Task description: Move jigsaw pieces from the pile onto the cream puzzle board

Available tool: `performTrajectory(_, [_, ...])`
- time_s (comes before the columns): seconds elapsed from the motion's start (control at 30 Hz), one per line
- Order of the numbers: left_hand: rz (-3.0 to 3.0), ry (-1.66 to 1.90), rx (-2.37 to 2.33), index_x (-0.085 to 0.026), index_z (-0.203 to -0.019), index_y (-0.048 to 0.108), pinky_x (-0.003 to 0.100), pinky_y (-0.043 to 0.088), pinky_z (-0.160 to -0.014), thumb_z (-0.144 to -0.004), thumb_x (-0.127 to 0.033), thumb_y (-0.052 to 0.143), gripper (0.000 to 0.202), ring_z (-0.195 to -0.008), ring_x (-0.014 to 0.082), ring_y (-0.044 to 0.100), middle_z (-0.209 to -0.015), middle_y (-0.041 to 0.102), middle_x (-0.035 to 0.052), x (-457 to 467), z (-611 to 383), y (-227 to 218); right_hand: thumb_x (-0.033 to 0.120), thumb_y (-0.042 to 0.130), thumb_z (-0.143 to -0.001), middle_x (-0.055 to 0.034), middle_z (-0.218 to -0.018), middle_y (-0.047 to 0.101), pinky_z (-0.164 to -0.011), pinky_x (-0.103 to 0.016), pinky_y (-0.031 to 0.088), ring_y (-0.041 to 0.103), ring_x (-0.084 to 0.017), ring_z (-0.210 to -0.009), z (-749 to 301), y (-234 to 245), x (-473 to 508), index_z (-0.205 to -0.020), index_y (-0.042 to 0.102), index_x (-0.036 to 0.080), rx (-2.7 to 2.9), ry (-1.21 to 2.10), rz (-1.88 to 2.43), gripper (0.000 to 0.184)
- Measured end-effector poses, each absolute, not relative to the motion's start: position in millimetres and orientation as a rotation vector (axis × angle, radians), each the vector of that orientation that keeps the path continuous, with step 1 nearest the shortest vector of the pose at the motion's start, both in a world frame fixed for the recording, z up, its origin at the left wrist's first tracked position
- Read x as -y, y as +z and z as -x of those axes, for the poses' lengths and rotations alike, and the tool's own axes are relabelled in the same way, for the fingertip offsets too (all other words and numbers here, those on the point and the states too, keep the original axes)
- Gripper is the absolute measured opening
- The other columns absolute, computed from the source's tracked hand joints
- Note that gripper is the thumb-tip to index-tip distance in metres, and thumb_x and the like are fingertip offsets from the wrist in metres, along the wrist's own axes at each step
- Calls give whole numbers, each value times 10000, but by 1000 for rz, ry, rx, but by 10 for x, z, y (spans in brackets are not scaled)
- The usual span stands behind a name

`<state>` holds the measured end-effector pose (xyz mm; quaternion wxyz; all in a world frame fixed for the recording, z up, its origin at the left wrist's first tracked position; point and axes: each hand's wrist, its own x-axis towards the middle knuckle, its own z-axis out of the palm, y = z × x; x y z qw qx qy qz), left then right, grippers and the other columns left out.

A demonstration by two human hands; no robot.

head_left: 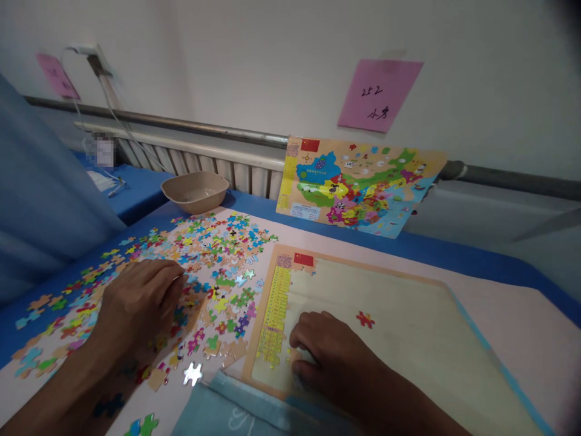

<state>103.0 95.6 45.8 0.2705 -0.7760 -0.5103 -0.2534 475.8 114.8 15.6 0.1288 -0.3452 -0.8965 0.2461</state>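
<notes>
My left hand [138, 303] lies palm down on a spread of several loose colourful puzzle pieces [213, 254], fingers together and stretched over them. My right hand [327, 351] rests on the lower left of a nearly bare wooden puzzle tray [408, 327], its fingers curled down onto the board; what is under them is hidden. A single red piece [365, 319] lies on the tray just right of that hand. A yellow printed strip [276, 303] runs down the tray's left edge.
A beige bowl [195, 191] stands beyond the pieces. A finished map picture [358, 184] leans against the radiator at the back. A pink note [379, 95] hangs on the wall. Blue cloth [40, 200] rises at the left. A bluish bag [236, 412] lies at the near edge.
</notes>
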Motion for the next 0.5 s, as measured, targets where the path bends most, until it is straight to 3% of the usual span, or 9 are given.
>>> performTrajectory(0.3, [2061, -677, 1350, -162, -934, 658, 359, 533, -714, -1053, -213, 524, 186, -786, 238, 679, -916, 734, 91, -954, -1045, 480, 52, 747, -766, -2, -996, 609, -833, -346, 356, 511, -210, -912, -4788, 231, -1120, -988, 593, 223, 2638, 753, 1025, 320])
performTrajectory(0.43, [2073, -675, 1345, -144, -917, 675, 365, 526, -702, -1056, -216, 510, 227, -776, 248, 677, -902, 731, 105, -948, -1056, 499, 91, 810, -770, -21, -1072, 622, -851, -370, 367, 523, -236, -961, -4857, 418, -1138, -1034, 606, 221, 2667, 793, 1121, 358])
performTrajectory(0.5, [2074, -688, 1354, -139, -916, 678, 368, 522, -711, -1057, -212, 501, 238, -785, 251, 674, -907, 729, 111, -942, -1065, 506, 80, 755, -820, -23, -1075, 621, -859, -378, 371, 528, -233, -962, -4910, 560, -1151, -1042, 608, 220, 2661, 769, 1133, 301])
